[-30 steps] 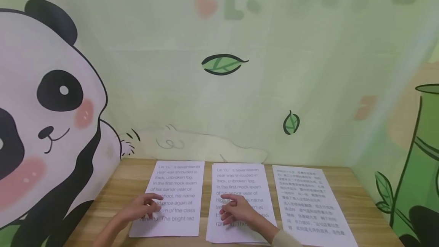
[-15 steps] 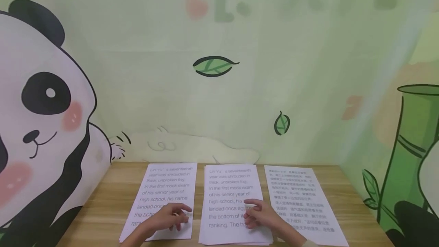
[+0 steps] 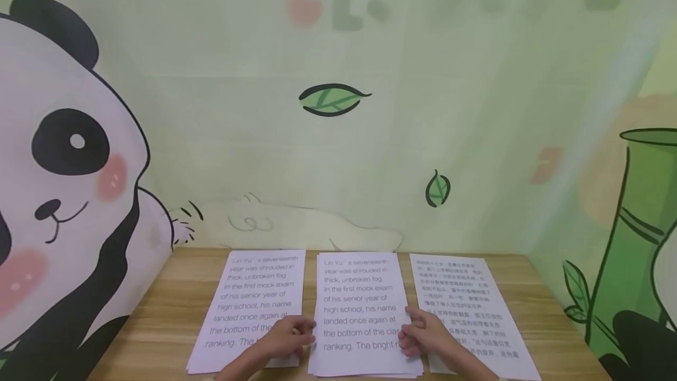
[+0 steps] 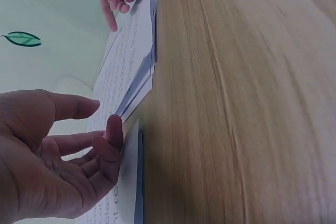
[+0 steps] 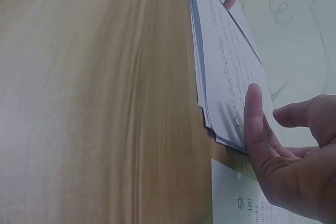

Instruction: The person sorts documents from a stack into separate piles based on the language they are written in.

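Panda backdrop (image 3: 238, 134) backing bench (image 3: 153, 310) | left hand (image 3: 285, 337), right hand (image 3: 425, 332) flanking middle English-text stack (image 3: 359, 316), grips loose, holding nothing | likely squaring; next needing even pressure

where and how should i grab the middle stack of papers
Probably by both long edges, left hand from the left and right hand from the right. The middle stack lies on the table with staggered sheet edges and a gap either side, so pressing inward should keep it together.

Free air above middle stack (image 3: 357, 313)
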Demonstrator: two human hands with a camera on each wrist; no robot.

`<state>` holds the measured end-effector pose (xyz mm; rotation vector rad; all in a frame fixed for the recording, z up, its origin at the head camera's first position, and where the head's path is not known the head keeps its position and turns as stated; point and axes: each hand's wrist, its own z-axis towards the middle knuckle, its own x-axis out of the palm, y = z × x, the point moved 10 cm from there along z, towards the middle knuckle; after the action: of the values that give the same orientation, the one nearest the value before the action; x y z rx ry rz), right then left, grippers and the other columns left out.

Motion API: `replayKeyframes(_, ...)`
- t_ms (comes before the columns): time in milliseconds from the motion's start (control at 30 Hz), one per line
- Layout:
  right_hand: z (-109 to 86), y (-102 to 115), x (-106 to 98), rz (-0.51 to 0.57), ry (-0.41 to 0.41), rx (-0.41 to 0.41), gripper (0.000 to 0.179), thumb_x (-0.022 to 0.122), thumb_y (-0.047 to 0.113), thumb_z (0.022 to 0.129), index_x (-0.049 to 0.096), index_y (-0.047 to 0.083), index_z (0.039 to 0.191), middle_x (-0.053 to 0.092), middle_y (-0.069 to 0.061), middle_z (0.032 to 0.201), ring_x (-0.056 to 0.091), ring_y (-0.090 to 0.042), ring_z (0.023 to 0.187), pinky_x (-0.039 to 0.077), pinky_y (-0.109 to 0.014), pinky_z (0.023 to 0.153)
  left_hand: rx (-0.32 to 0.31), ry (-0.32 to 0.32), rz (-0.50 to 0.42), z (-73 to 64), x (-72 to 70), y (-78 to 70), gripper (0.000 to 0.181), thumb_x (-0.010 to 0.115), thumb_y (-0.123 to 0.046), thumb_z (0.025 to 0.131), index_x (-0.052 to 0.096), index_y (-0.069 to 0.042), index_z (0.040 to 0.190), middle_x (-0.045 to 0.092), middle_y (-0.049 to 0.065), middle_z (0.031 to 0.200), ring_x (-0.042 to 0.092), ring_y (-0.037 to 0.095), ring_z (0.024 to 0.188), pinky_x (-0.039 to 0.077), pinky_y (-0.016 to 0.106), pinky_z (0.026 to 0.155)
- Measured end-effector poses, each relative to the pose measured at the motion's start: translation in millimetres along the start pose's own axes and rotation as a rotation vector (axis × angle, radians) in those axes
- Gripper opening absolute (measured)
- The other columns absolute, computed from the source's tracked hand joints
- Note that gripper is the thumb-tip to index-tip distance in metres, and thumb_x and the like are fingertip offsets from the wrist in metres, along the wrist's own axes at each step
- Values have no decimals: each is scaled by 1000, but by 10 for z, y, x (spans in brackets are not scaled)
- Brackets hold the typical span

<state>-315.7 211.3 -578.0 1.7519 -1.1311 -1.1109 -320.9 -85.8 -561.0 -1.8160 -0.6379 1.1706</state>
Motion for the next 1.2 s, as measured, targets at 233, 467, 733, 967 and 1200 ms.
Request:
replayKeyframes(233, -10, -69, -11, -14, -18, 70, 68, 57, 9, 99, 24, -16, 153, 74, -10, 92, 73, -17, 78, 63, -35, 74, -34, 20, 11, 13, 33, -34, 47, 66, -15, 93, 60, 9, 133, 64, 2, 88, 60, 14, 66, 45, 27, 60)
replayKeyframes(467, -41, -179, 4, -4, -32, 112, 71, 57, 9, 98, 20, -16, 154, 75, -9, 91, 72, -16, 76, 62, -34, 73, -40, 20, 0, 8, 65, -16, 46, 66, -16, 93, 61, 8, 133, 64, 2, 89, 61, 14, 68, 45, 27, 61)
replayKeyframes(733, -61, -154, 26, 15, -18, 77, 72, 57, 8, 98, 18, -15, 154, 74, -9, 88, 71, -16, 74, 63, -34, 71, -57, 12, 9, -12, 70, -33, 47, 66, -16, 93, 61, 9, 133, 66, 2, 89, 61, 14, 69, 47, 27, 62)
replayKeyframes(967, -80, -112, 42, 4, 8, 66, 72, 57, 8, 98, 19, -14, 155, 74, -8, 88, 71, -15, 74, 63, -34, 71, -21, 3, 4, -36, 45, -89, 46, 66, -15, 93, 61, 10, 131, 65, 2, 87, 61, 15, 67, 45, 27, 59)
replayKeyframes(1200, -147, -60, -30, -23, -10, 24, 67, 59, 10, 97, 30, -12, 153, 74, -9, 88, 70, -15, 73, 62, -33, 67, -33, -31, -40, -34, -1, -42, 42, 66, -15, 93, 63, 4, 130, 65, 4, 92, 62, 16, 70, 46, 28, 60)
